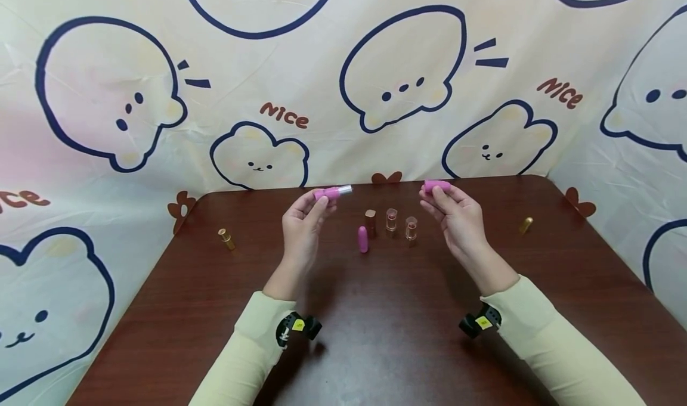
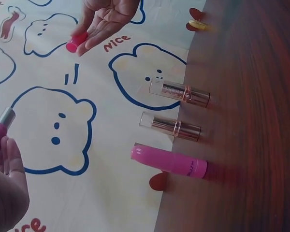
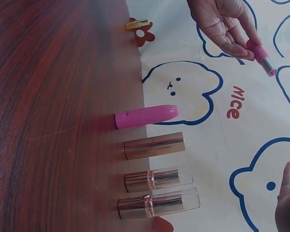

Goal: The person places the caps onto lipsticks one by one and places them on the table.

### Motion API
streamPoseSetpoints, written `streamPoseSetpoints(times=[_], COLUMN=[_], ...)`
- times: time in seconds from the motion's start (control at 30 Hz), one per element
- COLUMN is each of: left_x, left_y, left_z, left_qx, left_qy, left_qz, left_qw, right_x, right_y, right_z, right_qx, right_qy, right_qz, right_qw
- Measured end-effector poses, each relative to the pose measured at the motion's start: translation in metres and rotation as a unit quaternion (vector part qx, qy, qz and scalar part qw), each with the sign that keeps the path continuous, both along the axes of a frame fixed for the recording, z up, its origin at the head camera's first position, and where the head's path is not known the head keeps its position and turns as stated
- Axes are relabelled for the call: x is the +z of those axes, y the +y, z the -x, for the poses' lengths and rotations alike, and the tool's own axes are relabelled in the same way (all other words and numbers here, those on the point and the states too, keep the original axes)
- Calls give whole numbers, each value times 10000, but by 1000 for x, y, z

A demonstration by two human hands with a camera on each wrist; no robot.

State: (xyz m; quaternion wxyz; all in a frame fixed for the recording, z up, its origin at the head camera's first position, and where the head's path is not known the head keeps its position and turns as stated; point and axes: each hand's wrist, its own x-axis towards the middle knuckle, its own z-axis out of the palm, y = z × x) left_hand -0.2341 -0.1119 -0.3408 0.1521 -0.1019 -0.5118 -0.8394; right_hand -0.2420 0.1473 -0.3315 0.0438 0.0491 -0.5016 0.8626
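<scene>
Raised over the table, my left hand point(image 1: 302, 224) pinches a pink lipstick point(image 1: 328, 193) whose silver inner tube is bare and points right. My right hand point(image 1: 460, 215) pinches the pink lipstick cap point(image 1: 437, 185) between thumb and fingers, apart from the tube. In the right wrist view the silver end of the lipstick point(image 3: 267, 65) shows a pink tip at its mouth. Between the hands a closed pink lipstick point(image 1: 362, 239) stands upright. Beside it stand a rose-gold lipstick point(image 1: 370, 222) and two clear-capped lipsticks point(image 3: 160, 179), point(image 3: 158, 205) in a cluster.
A small gold lipstick tube point(image 1: 226, 239) is far left on the brown wooden table point(image 1: 386, 346), and another gold tube point(image 1: 526, 225) far right. A cartoon-printed cloth point(image 1: 322, 84) hangs behind and at both sides of the table.
</scene>
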Motion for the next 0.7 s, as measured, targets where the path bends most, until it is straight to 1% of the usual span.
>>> streamPoseSetpoints(times=[0.1,0.23,0.33,0.4,0.57,0.7], left_x=[0,1,1,0,-3,-6], left_y=[-4,-9,-13,-16,-25,-30], left_z=[-1,-2,-3,-3,-3,-3], left_qx=[-31,-158,-222,-215,-163,-95], left_qy=[-129,-271,-328,-362,-285,-180], left_qz=[-22,-210,-318,-300,-193,-141], left_qw=[9999,9993,9987,9987,9993,9997], right_x=[-1,-3,-5,-6,-8,-10], right_y=[1,4,8,10,18,24], right_z=[0,0,0,0,2,3], right_qx=[5,0,6,22,-16,-100], right_qy=[-81,-177,-227,-202,-115,-169], right_qz=[-65,-136,-189,-206,-310,-429], right_qw=[9999,9998,9996,9996,9995,9989])
